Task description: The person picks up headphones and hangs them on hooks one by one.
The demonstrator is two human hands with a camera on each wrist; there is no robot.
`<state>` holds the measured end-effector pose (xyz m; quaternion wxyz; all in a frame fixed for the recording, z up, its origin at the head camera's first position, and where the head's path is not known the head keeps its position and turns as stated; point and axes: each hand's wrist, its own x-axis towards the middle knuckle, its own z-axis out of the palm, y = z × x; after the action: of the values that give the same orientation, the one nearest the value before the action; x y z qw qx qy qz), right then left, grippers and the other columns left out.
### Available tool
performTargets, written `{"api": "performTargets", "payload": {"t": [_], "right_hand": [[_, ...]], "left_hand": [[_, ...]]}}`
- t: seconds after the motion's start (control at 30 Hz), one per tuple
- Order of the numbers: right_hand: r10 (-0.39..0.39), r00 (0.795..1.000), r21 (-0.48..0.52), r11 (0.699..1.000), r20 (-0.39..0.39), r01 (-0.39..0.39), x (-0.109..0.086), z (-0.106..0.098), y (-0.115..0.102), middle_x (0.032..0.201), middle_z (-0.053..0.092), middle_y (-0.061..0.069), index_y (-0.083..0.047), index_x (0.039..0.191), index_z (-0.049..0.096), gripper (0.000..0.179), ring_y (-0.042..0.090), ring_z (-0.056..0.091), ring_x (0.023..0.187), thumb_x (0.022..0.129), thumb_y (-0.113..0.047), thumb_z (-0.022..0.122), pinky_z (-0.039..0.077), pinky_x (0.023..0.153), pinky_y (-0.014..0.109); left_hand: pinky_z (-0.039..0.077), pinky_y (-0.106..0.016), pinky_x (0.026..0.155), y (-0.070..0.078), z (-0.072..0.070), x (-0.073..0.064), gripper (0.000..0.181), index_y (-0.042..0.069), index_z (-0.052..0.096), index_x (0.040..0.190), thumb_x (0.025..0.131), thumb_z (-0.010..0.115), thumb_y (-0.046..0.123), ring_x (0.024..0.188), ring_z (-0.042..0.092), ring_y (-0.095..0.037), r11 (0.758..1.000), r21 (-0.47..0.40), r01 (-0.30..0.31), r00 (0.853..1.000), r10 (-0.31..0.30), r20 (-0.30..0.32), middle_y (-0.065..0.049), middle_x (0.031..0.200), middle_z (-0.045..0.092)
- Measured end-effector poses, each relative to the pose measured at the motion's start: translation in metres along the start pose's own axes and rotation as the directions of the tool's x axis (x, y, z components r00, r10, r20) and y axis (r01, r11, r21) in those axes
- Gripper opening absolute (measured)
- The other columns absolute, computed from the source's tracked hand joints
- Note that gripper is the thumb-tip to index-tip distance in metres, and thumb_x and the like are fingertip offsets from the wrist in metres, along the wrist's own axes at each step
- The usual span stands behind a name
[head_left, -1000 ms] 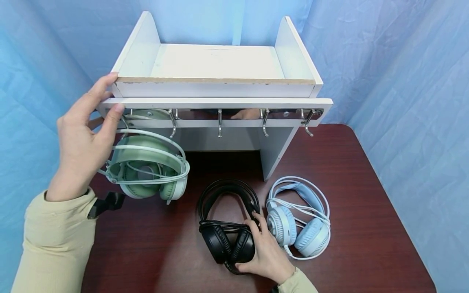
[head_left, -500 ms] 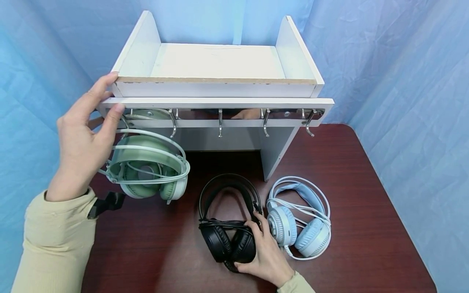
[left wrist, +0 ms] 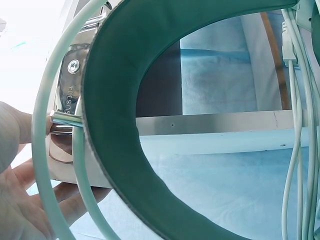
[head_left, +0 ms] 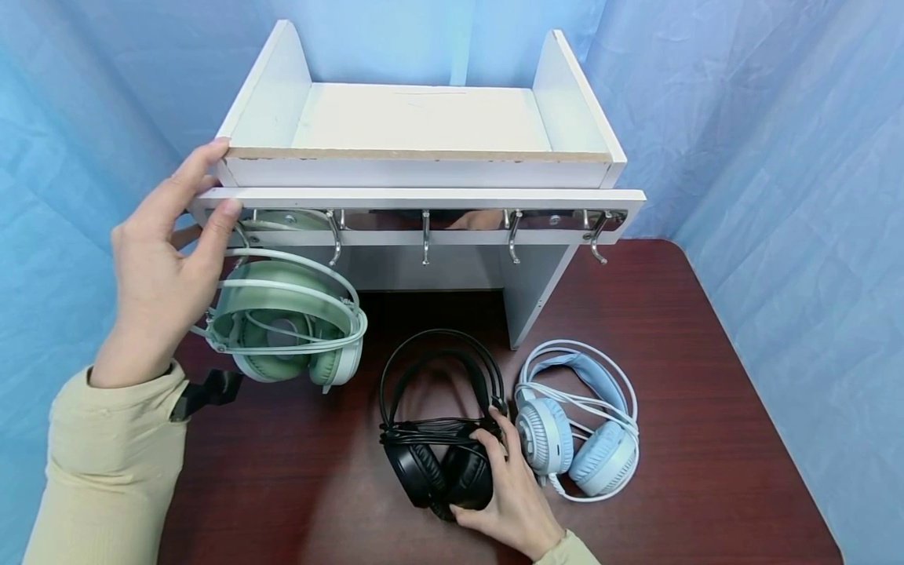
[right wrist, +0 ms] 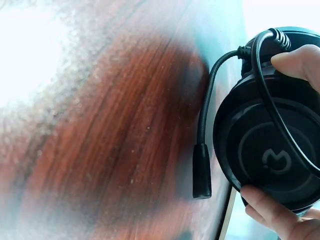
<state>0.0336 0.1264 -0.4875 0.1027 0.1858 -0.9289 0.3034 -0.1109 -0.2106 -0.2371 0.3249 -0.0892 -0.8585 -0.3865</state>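
Holds black headphones (head_left: pixel 424 464) in front of the white rack (head_left: pixel 417 170): round earcup with a faint curved logo, thin outer hoop over a padded inner band, cable wound across in loops, short microphone boom (right wrist: pixel 202 172) jutting out. Clasps the right-hand earcup with the right hand (head_left: pixel 514 494), thumb and fingertips spread wide around its edge. Compared with a second ago, shows the headband nearer the rack, with earcups almost unmoved. Pinches the rack's left end with the left hand (head_left: pixel 165 259), close to green headphones (head_left: pixel 282 276) on the rack's leftmost hook (left wrist: pixel 67 119). Right-front of the rack, on the dark red table (head_left: pixel 706 431), light-blue headphones (head_left: pixel 547 435).
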Motion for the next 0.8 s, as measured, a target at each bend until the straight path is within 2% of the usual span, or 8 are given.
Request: {"api": "performTargets", "payload": {"t": [0.2,0.47,0.6,0.7,0.8], "right_hand": [[-0.017,0.999,-0.002,1.000,-0.027,0.017,0.0009,0.0019,0.0000,0.149,0.030,0.017,-0.013,0.124,0.050,0.090,0.033,0.051,0.120,0.048,-0.040,0.089,0.055,0.080,0.043],[-0.032,0.994,-0.029,0.999,-0.101,0.030,0.0027,0.0061,-0.0009,0.149,0.030,0.017,-0.010,0.123,0.052,0.090,0.031,0.050,0.119,0.046,-0.037,0.090,0.053,0.083,0.044],[-0.040,0.989,-0.043,0.998,-0.140,0.035,0.0021,0.0070,0.0000,0.150,0.029,0.017,-0.009,0.121,0.052,0.089,0.031,0.046,0.123,0.046,-0.036,0.091,0.051,0.085,0.041],[-0.045,0.985,-0.039,0.998,-0.166,0.039,0.0017,0.0070,0.0003,0.151,0.027,0.019,-0.007,0.122,0.052,0.088,0.033,0.042,0.128,0.047,-0.032,0.091,0.046,0.092,0.035],[-0.046,0.981,-0.038,0.998,-0.186,0.039,0.0017,0.0069,-0.0008,0.152,0.027,0.020,-0.007,0.123,0.052,0.087,0.034,0.039,0.131,0.048,-0.030,0.091,0.046,0.092,0.035]], "left_hand": [[0.047,-0.011,0.088,0.0006,0.0002,-0.0002,0.042,0.026,0.059,0.133,0.093,0.063,0.016,0.111,0.055,0.007,1.000,-0.009,0.010,1.000,-0.010,-0.002,0.005,0.134,0.059],[0.047,-0.012,0.089,0.0004,-0.0001,-0.0005,0.042,0.027,0.059,0.134,0.093,0.063,0.017,0.112,0.055,0.007,1.000,0.003,0.008,1.000,-0.008,0.004,0.006,0.135,0.058],[0.047,-0.014,0.090,0.0002,0.0003,-0.0003,0.042,0.027,0.059,0.133,0.093,0.063,0.017,0.111,0.055,0.008,1.000,0.004,0.007,1.000,-0.007,0.001,0.005,0.134,0.059],[0.047,-0.014,0.090,0.0004,0.0004,-0.0002,0.042,0.026,0.059,0.134,0.093,0.064,0.017,0.111,0.055,0.008,1.000,0.001,0.006,1.000,-0.006,0.000,0.004,0.134,0.059],[0.047,-0.013,0.090,0.0006,0.0002,-0.0004,0.042,0.026,0.059,0.134,0.093,0.063,0.017,0.112,0.055,0.007,1.000,0.002,0.007,1.000,-0.007,0.001,0.004,0.134,0.059]]}}
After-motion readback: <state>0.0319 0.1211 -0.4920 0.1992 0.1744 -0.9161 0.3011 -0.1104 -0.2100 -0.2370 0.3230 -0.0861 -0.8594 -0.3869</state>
